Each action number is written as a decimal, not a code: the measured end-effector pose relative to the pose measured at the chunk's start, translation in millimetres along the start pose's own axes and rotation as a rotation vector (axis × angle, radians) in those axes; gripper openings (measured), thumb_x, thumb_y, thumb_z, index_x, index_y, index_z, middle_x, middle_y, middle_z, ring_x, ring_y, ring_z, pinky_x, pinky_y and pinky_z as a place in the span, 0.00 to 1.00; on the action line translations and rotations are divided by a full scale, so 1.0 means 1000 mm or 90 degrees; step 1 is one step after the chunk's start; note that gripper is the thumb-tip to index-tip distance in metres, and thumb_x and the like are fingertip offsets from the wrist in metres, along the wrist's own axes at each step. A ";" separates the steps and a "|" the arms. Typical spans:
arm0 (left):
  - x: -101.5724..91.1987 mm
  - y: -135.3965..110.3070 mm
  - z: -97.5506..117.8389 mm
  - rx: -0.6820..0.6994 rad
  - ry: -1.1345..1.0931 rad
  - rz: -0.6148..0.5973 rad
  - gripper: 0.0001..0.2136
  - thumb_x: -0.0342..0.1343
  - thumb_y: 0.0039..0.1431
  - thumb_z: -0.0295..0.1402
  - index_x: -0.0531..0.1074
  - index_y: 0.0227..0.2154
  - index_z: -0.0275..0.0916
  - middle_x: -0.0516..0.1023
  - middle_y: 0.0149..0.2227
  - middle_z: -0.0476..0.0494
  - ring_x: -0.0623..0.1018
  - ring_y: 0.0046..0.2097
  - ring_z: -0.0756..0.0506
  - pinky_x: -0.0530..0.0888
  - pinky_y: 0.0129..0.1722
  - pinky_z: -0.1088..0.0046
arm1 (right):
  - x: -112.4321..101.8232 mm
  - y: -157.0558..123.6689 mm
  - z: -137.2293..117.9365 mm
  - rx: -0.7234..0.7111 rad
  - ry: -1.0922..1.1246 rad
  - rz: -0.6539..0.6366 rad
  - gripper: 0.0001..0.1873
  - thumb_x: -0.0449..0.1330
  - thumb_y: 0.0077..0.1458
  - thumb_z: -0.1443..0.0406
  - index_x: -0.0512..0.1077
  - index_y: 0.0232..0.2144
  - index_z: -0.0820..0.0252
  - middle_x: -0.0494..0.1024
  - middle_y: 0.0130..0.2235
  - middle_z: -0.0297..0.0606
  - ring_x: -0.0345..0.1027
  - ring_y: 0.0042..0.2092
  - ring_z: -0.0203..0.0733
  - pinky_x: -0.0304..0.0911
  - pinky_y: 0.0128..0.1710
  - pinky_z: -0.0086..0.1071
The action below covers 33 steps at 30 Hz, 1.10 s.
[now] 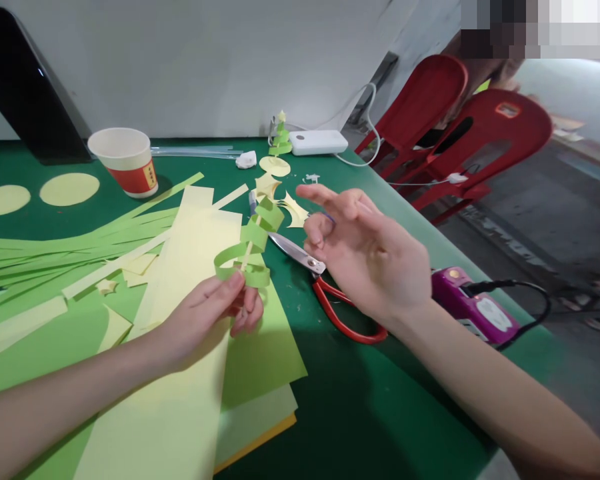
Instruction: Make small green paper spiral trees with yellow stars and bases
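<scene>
Pinching the bottom end of a thin pale stick (249, 253) between thumb and fingers of the left hand (215, 310), with a folded green strip (257, 233) rising in zigzag along it, above the work surface. Gripping so low probably in order to leave the upper folds free and not crushed. Tilting the stick toward one o'clock, perhaps for giving easy access to the folds; cannot tell whether pierced through the paper or only leaning on it.

Taking this strip as the clock's centre, finding the right hand (373, 253) at three o'clock, apart from it, palm in sight, fingers loosely bent, grasping nothing as far as visible.

Finding also the scissors (316, 265) at four o'clock, partly behind the right hand, blades pointing to ten; not held, but seemingly left there for quick reach.

Seeing toward one o'clock a small folded green piece (281, 139) with a pale star on top, standing beside a white device (319, 142), maybe set back to be safe from the arms.

Noticing pale scraps (294, 211) at two o'clock, a paper cup (123, 160) at ten, and cut green strips (105, 237) at nine, likely laid together for convenience. Seeing a pale yellow sheet (185, 373) at seven, lying over other sheets, probably to spare room on the green tabletop (380, 407).
</scene>
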State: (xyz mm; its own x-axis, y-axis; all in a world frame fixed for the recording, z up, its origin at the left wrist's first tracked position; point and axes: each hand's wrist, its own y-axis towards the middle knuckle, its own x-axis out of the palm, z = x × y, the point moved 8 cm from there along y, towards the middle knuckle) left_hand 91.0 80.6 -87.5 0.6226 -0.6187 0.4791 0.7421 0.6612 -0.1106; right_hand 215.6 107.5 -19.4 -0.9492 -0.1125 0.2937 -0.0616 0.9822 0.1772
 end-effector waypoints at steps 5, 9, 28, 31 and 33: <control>0.000 0.000 0.000 0.000 -0.009 -0.015 0.21 0.46 0.61 0.45 0.63 0.17 0.36 0.65 0.20 0.52 0.63 0.23 0.54 0.61 0.25 0.78 | 0.005 -0.001 -0.005 0.071 -0.055 -0.081 0.10 0.49 0.54 0.64 0.57 0.21 0.55 0.45 0.11 0.24 0.40 0.14 0.31 0.47 0.18 0.29; 0.001 0.000 -0.001 -0.007 -0.014 -0.013 0.21 0.46 0.60 0.45 0.63 0.17 0.36 0.65 0.20 0.52 0.64 0.23 0.54 0.62 0.25 0.78 | -0.036 0.009 -0.026 0.012 -0.098 0.111 0.11 0.51 0.47 0.66 0.52 0.18 0.57 0.39 0.14 0.25 0.31 0.16 0.29 0.37 0.17 0.30; 0.000 0.000 -0.002 -0.016 -0.052 -0.001 0.19 0.50 0.58 0.45 0.66 0.18 0.35 0.67 0.19 0.52 0.64 0.23 0.54 0.62 0.26 0.78 | -0.089 0.024 -0.041 -0.071 -0.319 0.217 0.03 0.63 0.46 0.68 0.75 0.23 0.61 0.76 0.23 0.36 0.68 0.24 0.31 0.60 0.22 0.27; 0.001 0.001 -0.001 -0.014 -0.040 -0.002 0.20 0.50 0.57 0.45 0.65 0.18 0.35 0.67 0.19 0.51 0.64 0.23 0.54 0.62 0.26 0.77 | -0.077 0.022 -0.031 -0.006 -0.322 0.163 0.04 0.62 0.46 0.68 0.76 0.29 0.61 0.79 0.30 0.38 0.74 0.34 0.39 0.70 0.33 0.32; 0.001 0.001 0.000 -0.011 -0.041 -0.002 0.20 0.50 0.58 0.45 0.65 0.18 0.35 0.67 0.19 0.51 0.64 0.23 0.54 0.62 0.26 0.77 | -0.073 0.022 -0.026 0.028 -0.316 0.137 0.06 0.61 0.47 0.69 0.76 0.30 0.61 0.80 0.33 0.39 0.75 0.37 0.41 0.71 0.37 0.33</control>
State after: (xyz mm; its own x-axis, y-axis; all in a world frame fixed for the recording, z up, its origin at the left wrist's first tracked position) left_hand 92.4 80.4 -87.5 0.6039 -0.5918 0.5340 0.7483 0.6517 -0.1241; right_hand 291.3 133.5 -12.7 -0.9728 0.1662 -0.1615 0.1480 0.9818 0.1188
